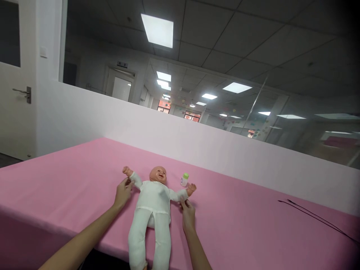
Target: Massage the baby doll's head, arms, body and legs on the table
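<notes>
While the doll (153, 202) lies face-up on the pink table (239, 210), legs over the edge, your left hand (123, 193) pinches one arm; your right hand (188, 214) touches the other sleeve, grip unclear. A bottle (184, 180) stands nearby.

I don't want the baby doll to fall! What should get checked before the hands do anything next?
1. Left hand touches the baby doll at one sleeve: ok.
2. Right hand touches the other sleeve: ok.
3. Either hand gripping firmly: cannot tell.
4. Doll wholly on the pink table: not ok, its legs hang over the near edge.
5. Small bottle out of the way: not ok, it stands upright close by the doll's hand.
6. Black cable well away from the doll: ok.
</notes>
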{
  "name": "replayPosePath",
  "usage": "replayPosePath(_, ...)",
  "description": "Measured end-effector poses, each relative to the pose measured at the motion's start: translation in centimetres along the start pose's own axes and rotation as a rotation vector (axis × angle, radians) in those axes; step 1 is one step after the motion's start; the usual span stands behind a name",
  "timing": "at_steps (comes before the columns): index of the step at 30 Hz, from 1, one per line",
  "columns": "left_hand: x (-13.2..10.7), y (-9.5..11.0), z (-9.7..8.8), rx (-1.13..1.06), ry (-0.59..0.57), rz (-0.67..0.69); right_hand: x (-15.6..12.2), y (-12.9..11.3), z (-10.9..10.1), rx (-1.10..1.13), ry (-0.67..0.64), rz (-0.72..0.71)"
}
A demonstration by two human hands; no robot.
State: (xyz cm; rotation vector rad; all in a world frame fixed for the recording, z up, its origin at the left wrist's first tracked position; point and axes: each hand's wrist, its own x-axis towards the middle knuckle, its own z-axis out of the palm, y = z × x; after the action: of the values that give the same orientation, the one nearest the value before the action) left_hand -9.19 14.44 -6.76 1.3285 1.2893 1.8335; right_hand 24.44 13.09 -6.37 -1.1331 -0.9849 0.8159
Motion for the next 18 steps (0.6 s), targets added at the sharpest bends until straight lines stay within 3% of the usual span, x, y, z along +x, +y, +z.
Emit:
replayPosePath(3, 0.4, -0.6, -0.4, -0.036, 0.072, -0.097, 0.3, 0.3, -0.4, 0.068, 0.074, 0.03)
replayPosePath(7, 0.3, -0.2, -0.1, -0.04, 0.014, -0.044, -0.1, -0.3, -0.3, 0.002, 0.007, -0.005)
replayPosePath(10, -0.3, 0.5, 0.2, 0.055, -0.053, 0.094, -0.7, -1.0, 0.2, -0.068, -0.131, -0.077)
replayPosePath(13, -1.0, 0.8, 0.4, 0.207, -0.234, 0.334, -1.3, -1.5, 0.8, -0.119, -0.286, -0.168)
replayPosePath(16, -1.6, 0.8, 0.6, 0.325, -0.34, 0.536, -1.6, -1.8, 1.1, -0.144, -0.346, -0.175)
replayPosePath(18, -1.7, 0.8, 0.6, 0.354, -0.341, 0.562, -1.5, -1.9, 1.1, -0.148, -0.345, -0.169)
